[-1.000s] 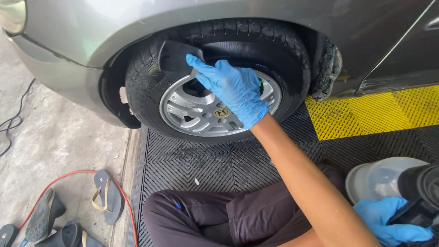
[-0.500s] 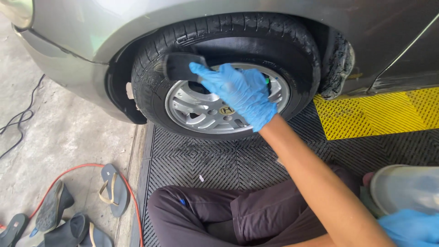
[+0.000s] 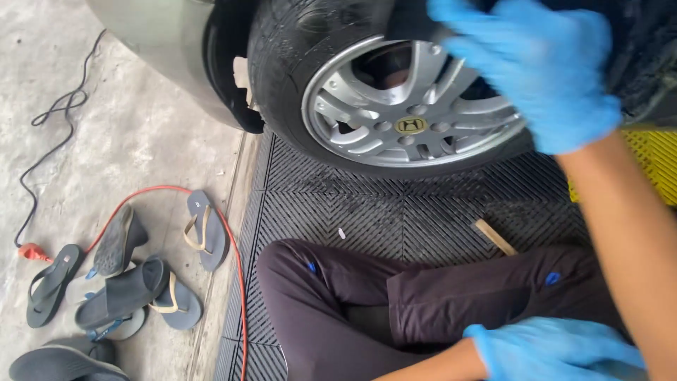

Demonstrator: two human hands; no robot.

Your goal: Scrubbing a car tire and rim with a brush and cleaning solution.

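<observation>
Beneath you: black grid floor mat (image 3: 395,212) across centre frame, yellow grid section (image 3: 652,159) at right edge. Your tyre (image 3: 282,85) stands on the mat, a small wooden stick (image 3: 493,236) lies right of centre. Bare concrete floor (image 3: 127,134) at left carries scattered sandals (image 3: 120,282), a red cable (image 3: 236,282) and a black cord (image 3: 49,134).

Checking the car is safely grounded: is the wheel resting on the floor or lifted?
On the floor. The tyre meets the black grid mat with no gap visible below the silver rim.
</observation>
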